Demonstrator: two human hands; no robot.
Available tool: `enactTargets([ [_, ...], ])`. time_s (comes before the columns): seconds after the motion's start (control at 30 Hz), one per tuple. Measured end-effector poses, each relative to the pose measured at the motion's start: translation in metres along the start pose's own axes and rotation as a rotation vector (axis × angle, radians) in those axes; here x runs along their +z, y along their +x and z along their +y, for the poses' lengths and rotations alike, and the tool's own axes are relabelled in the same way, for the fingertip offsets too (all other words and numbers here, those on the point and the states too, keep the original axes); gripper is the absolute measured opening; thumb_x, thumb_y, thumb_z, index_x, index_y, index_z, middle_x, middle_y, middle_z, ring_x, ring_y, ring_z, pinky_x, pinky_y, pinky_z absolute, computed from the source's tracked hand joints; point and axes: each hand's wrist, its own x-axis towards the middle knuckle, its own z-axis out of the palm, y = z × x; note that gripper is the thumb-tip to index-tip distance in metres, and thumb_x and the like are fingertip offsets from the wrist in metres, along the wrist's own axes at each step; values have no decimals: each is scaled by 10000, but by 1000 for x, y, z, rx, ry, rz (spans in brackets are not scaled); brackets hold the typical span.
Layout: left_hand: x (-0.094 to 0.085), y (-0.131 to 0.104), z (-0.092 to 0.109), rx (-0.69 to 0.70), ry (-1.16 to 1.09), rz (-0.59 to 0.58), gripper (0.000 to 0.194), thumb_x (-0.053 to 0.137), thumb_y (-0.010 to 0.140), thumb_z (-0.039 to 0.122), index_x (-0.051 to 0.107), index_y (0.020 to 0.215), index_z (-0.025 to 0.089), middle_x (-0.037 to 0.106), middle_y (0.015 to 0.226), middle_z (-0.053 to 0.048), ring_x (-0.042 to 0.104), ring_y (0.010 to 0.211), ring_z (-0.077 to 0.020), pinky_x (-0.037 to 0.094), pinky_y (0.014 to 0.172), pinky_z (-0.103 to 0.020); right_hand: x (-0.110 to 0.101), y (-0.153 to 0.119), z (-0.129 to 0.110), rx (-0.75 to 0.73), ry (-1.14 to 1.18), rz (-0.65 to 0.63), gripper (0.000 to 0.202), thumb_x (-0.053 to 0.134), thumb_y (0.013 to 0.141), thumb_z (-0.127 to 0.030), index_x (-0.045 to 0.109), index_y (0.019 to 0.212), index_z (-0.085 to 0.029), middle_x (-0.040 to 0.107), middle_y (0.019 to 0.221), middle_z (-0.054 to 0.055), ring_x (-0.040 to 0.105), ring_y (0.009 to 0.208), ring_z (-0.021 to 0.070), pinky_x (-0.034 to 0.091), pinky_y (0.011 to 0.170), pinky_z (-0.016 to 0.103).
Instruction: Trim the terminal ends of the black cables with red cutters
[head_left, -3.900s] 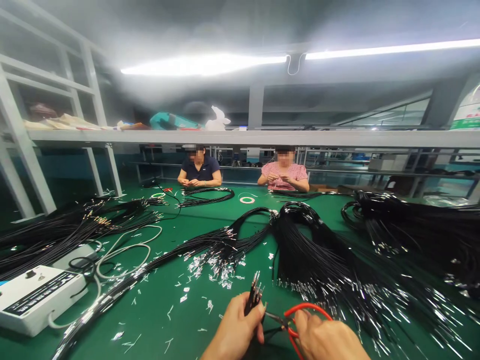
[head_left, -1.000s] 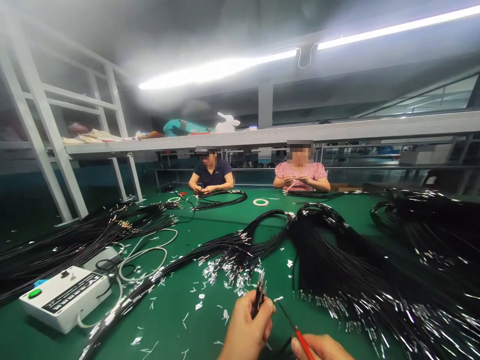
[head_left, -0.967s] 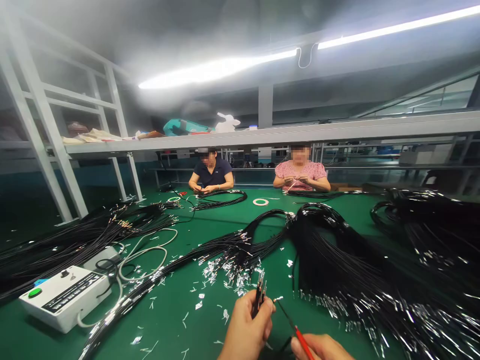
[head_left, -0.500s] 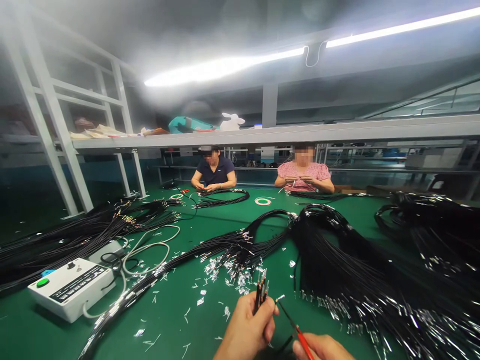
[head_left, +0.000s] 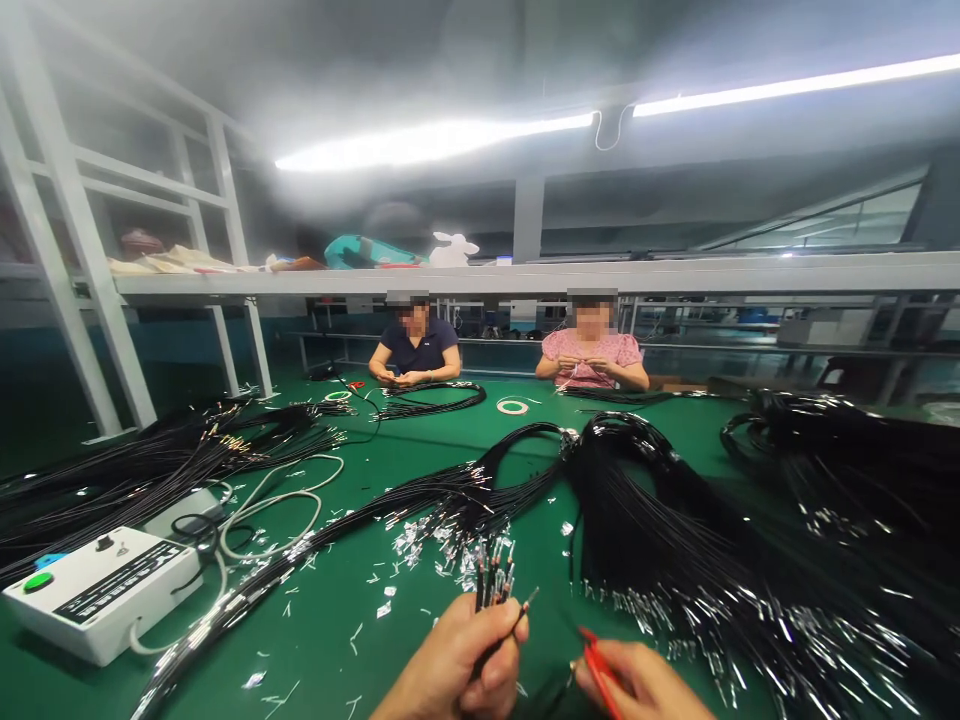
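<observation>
My left hand [head_left: 469, 655] is closed around a small bunch of black cables [head_left: 491, 590]. Their stripped ends, silvery and copper-toned, point upward above the thumb, and one tip slants off to the right. At the lower right, my right hand [head_left: 641, 680] grips a slim red tool [head_left: 600, 672]; its exact kind does not show. A small dark cable tip lies beside the fingers of that hand. The two hands are apart, with green tabletop between them. Beyond my left hand, scraps of silvery foil [head_left: 439, 548] lie by the ends of a black cable bundle [head_left: 517, 490].
A thick pile of black cables [head_left: 645, 530] spreads over the right side. A white control box [head_left: 105, 590] with a green button stands left, its grey cord [head_left: 315, 488] looped behind. Two co-workers sit across the green table [head_left: 330, 610], beneath a white shelf [head_left: 360, 284]. A tape roll [head_left: 512, 407] lies mid-table.
The view has shifted slightly rightward. My right hand has drawn the red tool away from the bunch in my left hand. The pale scrap near the tool's end no longer shows there.
</observation>
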Motion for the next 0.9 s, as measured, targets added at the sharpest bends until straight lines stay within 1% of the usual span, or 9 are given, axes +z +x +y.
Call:
enactTargets([
  [0.1, 6, 1, -4, -63, 180, 6, 228, 491, 756, 340, 556, 666, 141, 381, 312, 97, 200, 230, -18, 112, 277, -179, -8, -3, -9, 44, 154, 29, 360, 409, 774, -544, 456, 710, -193, 402, 488, -67, 323, 374, 74, 252, 358, 190],
  [0.2, 14, 2, -9, -140, 373, 61, 229, 463, 744, 282, 580, 621, 128, 400, 306, 82, 219, 226, -22, 110, 263, -173, -14, -12, -23, 46, 172, 45, 347, 443, 773, -505, 511, 802, -166, 478, 492, -50, 350, 345, 71, 260, 345, 185],
  [0.27, 18, 2, -12, -163, 451, 98, 230, 462, 734, 283, 588, 615, 131, 394, 303, 87, 209, 222, -22, 110, 256, -167, -15, -17, -31, -7, 120, 49, 297, 484, 767, -439, 565, 756, -153, 496, 527, -32, 402, 430, 88, 296, 397, 186],
  [0.37, 20, 2, -14, -184, 509, 123, 234, 466, 725, 299, 591, 608, 139, 379, 295, 95, 211, 223, -25, 125, 256, -161, -15, -21, -36, -95, -9, 76, 241, 511, 751, -339, 609, 625, -159, 459, 505, -40, 383, 490, 100, 299, 447, 192],
  [0.53, 20, 3, -14, -218, 562, 132, 187, 457, 683, 231, 571, 553, 159, 351, 283, 100, 210, 222, -31, 128, 253, -165, -13, -21, -36, -168, -274, 75, 220, 515, 672, -159, 498, 453, -170, 310, 460, -75, 266, 462, 81, 203, 427, 200],
  [0.63, 22, 2, -16, -230, 601, 120, 162, 447, 640, 177, 520, 496, 176, 331, 303, 97, 229, 253, -33, 137, 261, -162, -10, -22, -37, -158, -422, 12, 176, 497, 587, -71, 448, 454, -177, 295, 465, -82, 268, 447, 72, 175, 429, 211],
  [0.7, 24, 1, -16, -224, 632, 103, 185, 462, 647, 203, 470, 463, 186, 321, 325, 92, 244, 279, -36, 140, 270, -163, -8, -24, -40, -149, -477, -8, 175, 483, 545, -48, 422, 453, -184, 298, 464, -82, 266, 440, 73, 169, 432, 220],
  [0.8, 26, -2, -16, -209, 665, 83, 255, 505, 668, 274, 424, 441, 189, 342, 357, 82, 256, 303, -33, 123, 285, -169, -6, -26, -42, -141, -480, -27, 207, 479, 501, -32, 358, 438, -188, 265, 454, -88, 229, 430, 72, 148, 430, 234],
  [0.9, 24, -4, -14, -228, 613, 47, 198, 528, 660, 236, 484, 476, 178, 358, 369, 83, 255, 307, -31, 124, 294, -174, -6, -26, -42, -81, -313, -97, 220, 498, 568, -84, 344, 454, -192, 262, 463, -84, 233, 448, 75, 146, 423, 229],
])
